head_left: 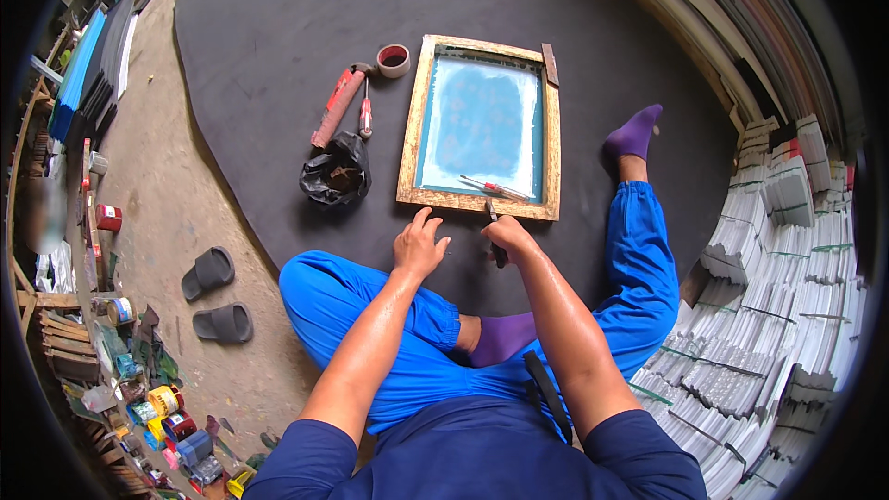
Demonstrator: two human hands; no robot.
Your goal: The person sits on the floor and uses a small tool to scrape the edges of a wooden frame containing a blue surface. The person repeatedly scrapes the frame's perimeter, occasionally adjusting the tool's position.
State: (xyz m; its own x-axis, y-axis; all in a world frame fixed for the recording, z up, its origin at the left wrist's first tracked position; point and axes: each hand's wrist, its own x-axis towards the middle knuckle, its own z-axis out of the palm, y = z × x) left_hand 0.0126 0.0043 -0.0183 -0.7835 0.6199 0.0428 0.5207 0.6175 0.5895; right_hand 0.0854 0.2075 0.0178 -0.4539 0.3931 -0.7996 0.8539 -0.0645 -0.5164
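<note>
Dark grey matting (269, 9) covers much of the concrete floor (153, 162), its left edge curving past a pair of black sandals (216, 296). On the right, tied stacks of white paper (741, 343) rise along the border. Open room for moving lies beyond the far side of the wooden frame (412, 130), and more between its right side and an outstretched foot (632, 134) in a purple sock.

The left hand (421, 245) is partly open, palm down with bent, spread fingers, just beside the frame's near rail; whether a fingertip touches the wood I cannot tell. The right hand (512, 236) is closed around the dark handles of a pair of pliers (491, 211), the metal nose pointing up at the same rail, contact again unclear.

The frame lies flat in front of both hands, a rectangle of rough, worn wood around a smooth blue sheet with ragged white margins. A slim screwdriver (495, 189) lies slantwise across its near end, and a flat brown strip (550, 65) sits at the far right corner. To the left are a round tape roll (394, 59), a red-handled screwdriver (366, 118) and a crumpled, shiny black plastic bag (319, 187) with its mouth open.
</note>
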